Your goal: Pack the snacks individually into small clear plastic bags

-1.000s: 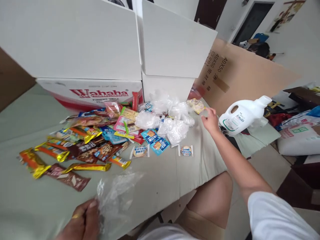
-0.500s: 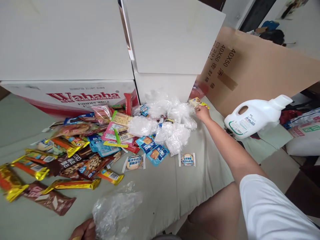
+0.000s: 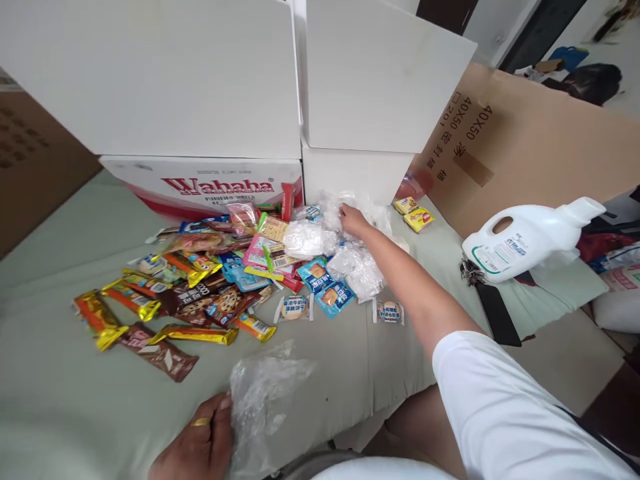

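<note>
At the lower left, my left hand (image 3: 197,433), with a gold ring on it, grips the edge of a clear plastic bag (image 3: 265,393) that lies crumpled on the cloth. My right hand (image 3: 354,221) reaches into the heap of crumpled clear plastic bags (image 3: 357,267) against the white box. Its fingers are curled together among the bags; what lies in them is hidden. Just in front of the heap are joined blue biscuit packets (image 3: 326,287) and two small biscuit packets (image 3: 294,308). Two yellow snack packets (image 3: 417,215) rest to the right of the bags.
Left of the bags spreads a pile of wrapped snacks (image 3: 200,293). White boxes (image 3: 200,80) wall off the back, and brown cardboard (image 3: 520,133) stands at the right. A white detergent bottle (image 3: 530,240), keys (image 3: 471,270) and a black flat object (image 3: 497,317) lie on the right.
My right hand has left the yellow packets and moved left into the clear bags. More of my left hand shows, still holding its bag. The view has shifted, so things appear further right.
</note>
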